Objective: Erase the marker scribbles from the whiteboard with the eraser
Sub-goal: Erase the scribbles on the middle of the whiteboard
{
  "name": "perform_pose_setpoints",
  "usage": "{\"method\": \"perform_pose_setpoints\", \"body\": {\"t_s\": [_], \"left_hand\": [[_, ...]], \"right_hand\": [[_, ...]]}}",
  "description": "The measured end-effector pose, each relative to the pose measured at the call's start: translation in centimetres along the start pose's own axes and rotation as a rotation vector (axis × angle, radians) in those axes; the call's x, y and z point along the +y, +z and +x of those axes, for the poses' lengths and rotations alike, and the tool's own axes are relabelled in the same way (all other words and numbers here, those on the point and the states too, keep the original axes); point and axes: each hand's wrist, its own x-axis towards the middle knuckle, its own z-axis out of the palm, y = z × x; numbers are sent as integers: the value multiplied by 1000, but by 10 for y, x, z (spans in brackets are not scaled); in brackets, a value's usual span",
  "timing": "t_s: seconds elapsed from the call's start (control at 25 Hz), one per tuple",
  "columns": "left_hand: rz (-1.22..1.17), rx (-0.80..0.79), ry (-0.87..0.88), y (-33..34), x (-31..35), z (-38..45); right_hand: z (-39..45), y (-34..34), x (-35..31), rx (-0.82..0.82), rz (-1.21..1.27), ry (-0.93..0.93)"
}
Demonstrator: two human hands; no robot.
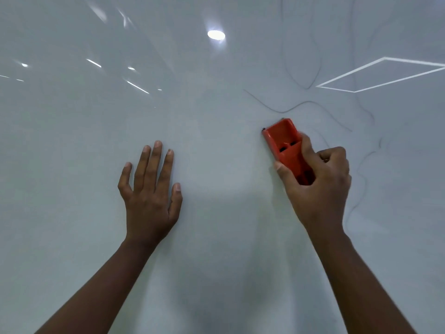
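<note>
Item: two bare forearms, entering from the lower edge of the head view and reaching up across the whiteboard [72, 141].

Item: left hand [150, 191]. Fingers straight and spread, palm flat on the board, holding nothing; it appeared to brace the body. The patch around it carried no visible marks.

Item: right hand [317, 186]. Fingers and thumb curled round the lower half of the eraser [284, 143], gripping it by the sides.

Item: eraser. Orange-red plastic block with a hollowed back and two dark slots; long axis tilted up and to the left; a sliver of dark felt showed at its upper-left corner. It sat right of centre and seemed pressed against the board, though contact could not be confirmed.

Item: scribbles [301, 103]. Thin, faint grey lines, looping just above the eraser, trailing down its right side past the wrist, and climbing toward the top right edge. All remaining marks lay right of centre.

Handling note, as judgement: the wipe would go best with the felt held flat, pressure even, and broad overlapping strokes carried upward and rightward through the wavy line first, then down the right-hand trails.

Item: ceiling-light reflections [216, 34], glaring on the glossy board farthest up; these could hide faint residue.
</note>
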Motion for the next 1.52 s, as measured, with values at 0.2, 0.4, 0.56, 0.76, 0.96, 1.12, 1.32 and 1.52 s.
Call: {"method": "perform_pose_setpoints", "body": {"t_s": [0.2,0.4,0.56,0.76,0.96,1.12,1.32,1.52], "left_hand": [[9,4,-8,-1,3,1],[5,-18,-5,-7,-2,9],[-3,15,19,-13,-15,48],[-3,37,58,-11,-28,120],[7,14,65,-2,-29,128],[-7,13,67,-2,-28,127],[2,4,74,-1,-29,127],[6,27,81,-1,-29,128]], "right_hand": [[-40,11,-22,-113,12,-208],[-110,20,-20,-358,-152,-579],[-66,19,-23,-254,-114,-524],[36,13,-22,40,-57,-376],[60,17,-25,159,30,-262],[-3,33,-27,-40,-15,-650],[5,32,-24,-105,-70,-857],[76,25,-35,75,-41,-708]]}}
